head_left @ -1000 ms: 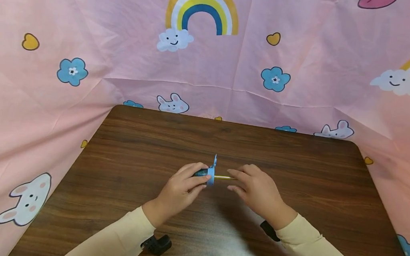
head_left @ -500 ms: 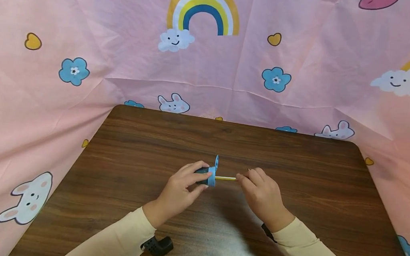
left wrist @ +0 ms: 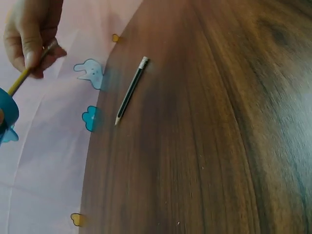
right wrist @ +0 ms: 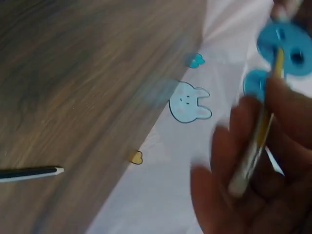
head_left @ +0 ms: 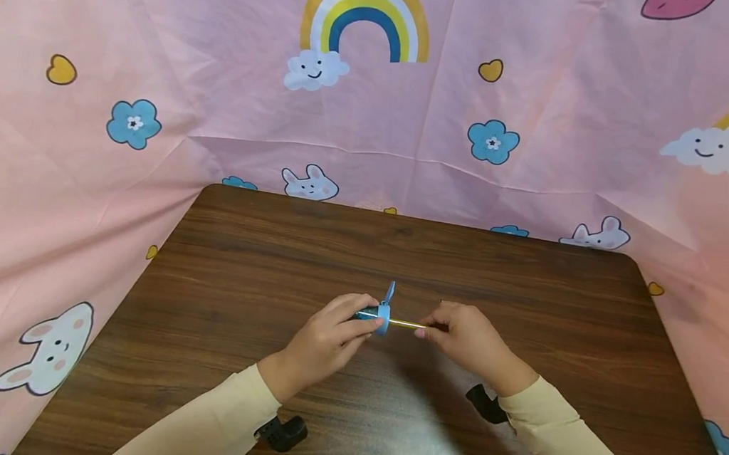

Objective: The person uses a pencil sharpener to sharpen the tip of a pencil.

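Two arms reach in from the bottom, one from each side, and both slant toward the middle. The left arm [head_left: 202, 415] and the right arm [head_left: 579, 444] are covered by long cream sleeves that stop at the wrists. The left hand [head_left: 327, 328] has its back turned up and its fingers bent in a grip. The right hand [head_left: 471, 336] faces it, near but not touching. Its thumb [left wrist: 31, 51] and first finger pinch together. The right wrist view shows its other fingers [right wrist: 222, 151] softly bent, and they look blurry.
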The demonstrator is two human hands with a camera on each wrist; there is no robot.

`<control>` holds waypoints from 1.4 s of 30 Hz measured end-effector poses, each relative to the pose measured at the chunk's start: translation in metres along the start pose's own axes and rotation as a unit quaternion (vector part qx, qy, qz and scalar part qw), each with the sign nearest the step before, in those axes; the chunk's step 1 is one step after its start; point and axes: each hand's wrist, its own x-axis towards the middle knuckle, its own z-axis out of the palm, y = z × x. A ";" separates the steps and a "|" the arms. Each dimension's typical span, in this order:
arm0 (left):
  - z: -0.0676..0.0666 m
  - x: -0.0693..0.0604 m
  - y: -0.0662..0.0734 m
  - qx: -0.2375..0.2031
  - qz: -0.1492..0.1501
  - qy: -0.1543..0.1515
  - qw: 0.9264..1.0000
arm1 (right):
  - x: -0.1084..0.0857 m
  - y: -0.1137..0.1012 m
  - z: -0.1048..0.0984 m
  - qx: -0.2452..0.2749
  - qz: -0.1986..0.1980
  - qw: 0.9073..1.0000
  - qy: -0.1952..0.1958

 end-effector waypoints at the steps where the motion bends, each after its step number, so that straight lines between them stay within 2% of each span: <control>1: 0.000 0.000 0.000 -0.005 -0.022 0.003 1.000 | -0.001 -0.001 0.003 -0.047 -0.032 0.998 0.034; 3: -0.001 0.000 0.001 -0.019 -0.068 0.010 0.997 | -0.002 -0.001 0.009 -0.122 -0.095 0.982 0.108; 4: -0.001 0.000 0.001 -0.026 -0.089 0.013 0.996 | -0.002 0.000 0.012 -0.150 -0.130 0.969 0.149; 6: -0.002 0.001 0.002 -0.038 -0.126 0.018 0.991 | -0.003 0.005 0.018 -0.188 -0.196 0.937 0.218; 8: -0.002 0.002 0.002 -0.051 -0.148 0.023 0.987 | -0.002 0.011 0.023 -0.200 -0.249 0.907 0.275; 12: -0.001 0.003 0.006 -0.078 -0.170 0.025 0.982 | 0.001 0.017 0.033 -0.218 -0.313 0.848 0.368; 14: 0.000 0.003 0.008 -0.087 -0.181 0.020 0.979 | 0.003 0.019 0.035 -0.223 -0.323 0.830 0.396; 15: 0.001 0.003 0.009 -0.087 -0.183 0.017 0.979 | 0.003 0.019 0.037 -0.223 -0.324 0.826 0.405; 16: 0.001 0.003 0.009 -0.087 -0.184 0.014 0.979 | 0.003 0.019 0.038 -0.221 -0.323 0.825 0.407; 17: 0.000 0.003 0.010 -0.083 -0.183 0.010 0.980 | 0.003 0.018 0.039 -0.218 -0.319 0.830 0.403; 19: -0.001 0.001 0.010 -0.065 -0.169 0.004 0.984 | 0.000 0.016 0.039 -0.200 -0.299 0.854 0.376; 21: -0.002 -0.001 0.008 -0.047 -0.136 0.000 0.990 | -0.003 0.011 0.038 -0.168 -0.269 0.890 0.328; 24: -0.003 -0.002 0.004 -0.023 -0.074 -0.006 0.997 | -0.006 0.003 0.029 -0.080 -0.184 0.955 0.220; 26: -0.004 -0.002 0.001 -0.010 -0.026 -0.007 1.000 | -0.005 0.000 0.020 0.002 -0.107 0.986 0.127; 27: -0.004 -0.002 0.000 -0.003 -0.002 -0.008 1.000 | -0.004 -0.001 0.015 0.046 -0.064 0.994 0.081; 28: -0.004 -0.002 -0.001 0.006 0.022 -0.008 1.000 | -0.003 -0.001 0.011 0.088 -0.021 0.995 0.036; 30: -0.004 -0.003 -0.003 0.021 0.061 -0.008 0.998 | -0.001 0.001 0.005 0.151 0.043 0.987 -0.035; 32: -0.005 -0.004 -0.004 0.026 0.084 -0.009 0.996 | 0.001 0.002 0.001 0.182 0.071 0.978 -0.080; 34: -0.005 -0.004 -0.004 0.034 0.094 -0.012 0.995 | 0.002 0.003 0.000 0.181 0.067 0.977 -0.091; 36: -0.005 -0.005 -0.005 0.034 0.092 -0.015 0.995 | 0.001 0.002 0.002 0.158 0.050 0.983 -0.078; 38: -0.005 -0.005 -0.005 0.032 0.081 -0.016 0.996 | -0.001 -0.001 0.005 0.113 0.027 0.992 -0.049; 40: -0.004 -0.005 -0.006 0.025 0.061 -0.014 0.998 | -0.004 -0.004 0.009 0.045 -0.004 0.999 0.000; 42: -0.004 -0.005 -0.006 0.015 0.028 -0.005 0.999 | -0.006 -0.005 0.014 -0.037 -0.052 0.996 0.064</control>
